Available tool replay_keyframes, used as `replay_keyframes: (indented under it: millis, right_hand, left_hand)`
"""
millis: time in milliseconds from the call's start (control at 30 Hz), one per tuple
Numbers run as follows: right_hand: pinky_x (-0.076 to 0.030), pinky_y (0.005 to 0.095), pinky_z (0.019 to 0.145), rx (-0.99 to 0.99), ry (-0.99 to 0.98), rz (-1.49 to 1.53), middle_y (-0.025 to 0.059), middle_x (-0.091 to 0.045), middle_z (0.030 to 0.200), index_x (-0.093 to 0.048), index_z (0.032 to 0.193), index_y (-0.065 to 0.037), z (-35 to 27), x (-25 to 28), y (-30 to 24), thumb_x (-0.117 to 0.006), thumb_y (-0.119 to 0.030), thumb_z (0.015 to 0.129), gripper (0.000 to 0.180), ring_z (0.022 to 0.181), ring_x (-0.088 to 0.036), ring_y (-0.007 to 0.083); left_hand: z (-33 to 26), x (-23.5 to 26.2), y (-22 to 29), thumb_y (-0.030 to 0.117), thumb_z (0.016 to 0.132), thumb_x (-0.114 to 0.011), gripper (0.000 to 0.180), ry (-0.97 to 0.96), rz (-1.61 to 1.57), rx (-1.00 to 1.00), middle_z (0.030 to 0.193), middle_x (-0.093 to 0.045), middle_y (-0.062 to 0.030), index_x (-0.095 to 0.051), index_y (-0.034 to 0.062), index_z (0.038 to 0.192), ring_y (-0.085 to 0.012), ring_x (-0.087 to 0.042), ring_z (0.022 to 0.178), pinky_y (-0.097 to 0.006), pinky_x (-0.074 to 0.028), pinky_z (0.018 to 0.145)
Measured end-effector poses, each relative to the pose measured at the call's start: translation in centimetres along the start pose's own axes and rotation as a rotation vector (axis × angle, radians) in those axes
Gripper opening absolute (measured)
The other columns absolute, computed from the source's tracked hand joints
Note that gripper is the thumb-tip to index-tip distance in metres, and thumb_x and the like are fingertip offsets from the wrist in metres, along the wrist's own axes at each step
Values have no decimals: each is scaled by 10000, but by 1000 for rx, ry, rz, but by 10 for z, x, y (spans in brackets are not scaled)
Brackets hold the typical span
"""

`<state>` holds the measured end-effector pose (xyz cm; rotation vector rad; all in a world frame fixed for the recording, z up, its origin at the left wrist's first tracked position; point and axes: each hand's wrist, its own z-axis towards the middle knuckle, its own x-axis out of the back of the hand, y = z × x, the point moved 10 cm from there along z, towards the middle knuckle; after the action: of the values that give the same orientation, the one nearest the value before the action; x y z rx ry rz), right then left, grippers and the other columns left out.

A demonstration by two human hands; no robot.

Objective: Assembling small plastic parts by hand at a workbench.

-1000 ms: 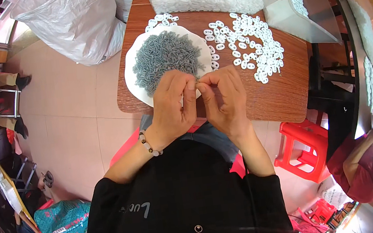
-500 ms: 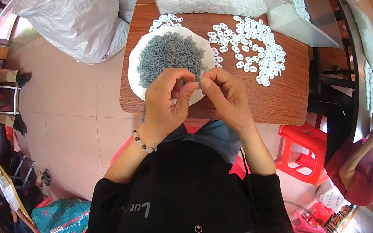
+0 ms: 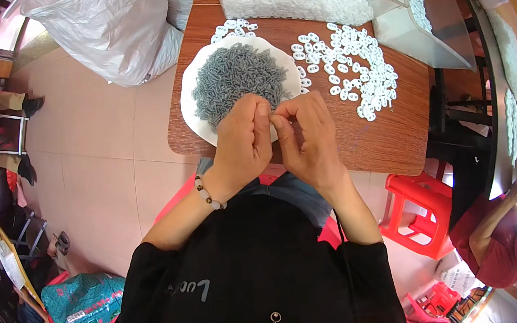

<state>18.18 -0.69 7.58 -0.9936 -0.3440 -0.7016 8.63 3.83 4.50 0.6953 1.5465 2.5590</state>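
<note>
My left hand (image 3: 244, 136), with a beaded bracelet on its wrist, is closed, its thumb pressed along the curled fingers. Fingertip to fingertip beside it, my right hand (image 3: 309, 138) pinches thumb against forefinger. Whatever sits between the fingertips is too small and covered to make out. Both hands are above the near rim of a white scalloped plate (image 3: 187, 99). A heap of small, narrow, ribbed grey pieces (image 3: 237, 76) fills the plate. To its right, many white oval pieces with two holes (image 3: 372, 74) lie scattered on the brown wooden table (image 3: 393, 144).
Along the table's back stands a clear bin (image 3: 296, 3) full of white pieces. A few more white ovals (image 3: 233, 29) lie behind the plate. A large white sack (image 3: 111, 37) stands at the left. On the right are a red stool (image 3: 419, 215) and another person in red (image 3: 497, 238).
My left hand has turned and closed, its thumb now against the fingers. The right hand has shifted slightly left and stays in its pinch. The plate appears slightly further right in view.
</note>
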Motion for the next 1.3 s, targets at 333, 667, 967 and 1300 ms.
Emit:
replay_keyframes:
  millis: [333, 667, 967, 1300]
  right_hand:
    - [-426, 346, 640, -79, -9, -11, 97, -577, 781, -573, 849, -7, 6, 1, 16, -617, 42, 772, 102, 728, -530, 265]
    - [-447, 315, 649, -177, 5, 130, 84, -628, 818, -633, 873, -19, -1, 13, 17, -671, 24, 752, 134, 736, -572, 229]
    - [-432, 306, 630, -149, 100, -4, 78, -614, 746, -631, 791, -23, -58, 53, 2, -699, 39, 700, 130, 668, -556, 223]
    - [-433, 315, 599, -100, 178, -51, 70, -619, 733, -641, 797, -25, -81, 64, 1, -724, 46, 667, 170, 671, -555, 226]
  left_hand:
    - [2, 7, -47, 235, 1004, -421, 279, 10, -354, 374, 645, -405, 52, -476, 60, 794, -5, -352, 556, -171, -284, 478]
    - [-6, -16, -28, 196, 993, -452, 279, -221, -287, 416, 634, -402, 56, -489, 39, 766, -13, -348, 570, -192, -289, 498]
    - [-41, -62, -8, 196, 931, -590, 210, -415, -673, 635, 697, -604, 17, -628, -6, 885, -9, -487, 617, -169, -393, 548]
    - [-71, -82, -16, 196, 901, -630, 208, -576, -773, 850, 772, -672, -60, -662, -9, 917, -42, -495, 576, -182, -392, 519]
